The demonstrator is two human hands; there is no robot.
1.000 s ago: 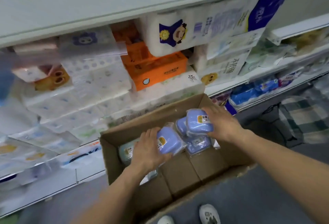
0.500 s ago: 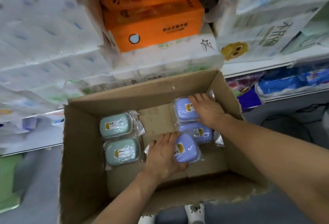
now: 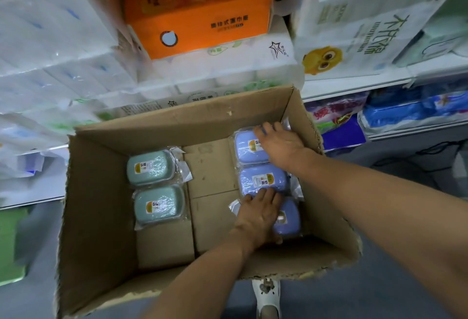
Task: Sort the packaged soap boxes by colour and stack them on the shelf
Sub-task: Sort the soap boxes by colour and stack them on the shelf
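Observation:
An open cardboard box [image 3: 101, 192] holds wrapped soap boxes. Two green soap boxes [image 3: 152, 166] [image 3: 158, 204] lie side by side on its left. Three purple soap boxes form a column on its right. My right hand [image 3: 281, 144] rests with spread fingers on the far purple soap box [image 3: 247, 147]. The middle purple soap box [image 3: 263, 179] lies uncovered. My left hand [image 3: 258, 215] lies over the near purple soap box [image 3: 290, 220], thumb hooked at its near edge and fingertips reaching the middle one.
Shelves behind the box carry white tissue packs [image 3: 63, 47], an orange tissue carton [image 3: 200, 20] and blue packets [image 3: 395, 113] lower right. The box's near rim [image 3: 304, 265] is torn. A white shoe [image 3: 266, 293] shows on the grey floor below.
My left hand has carried its purple soap box to the right and set it at the near end of the purple column. My right hand stays on the far purple box.

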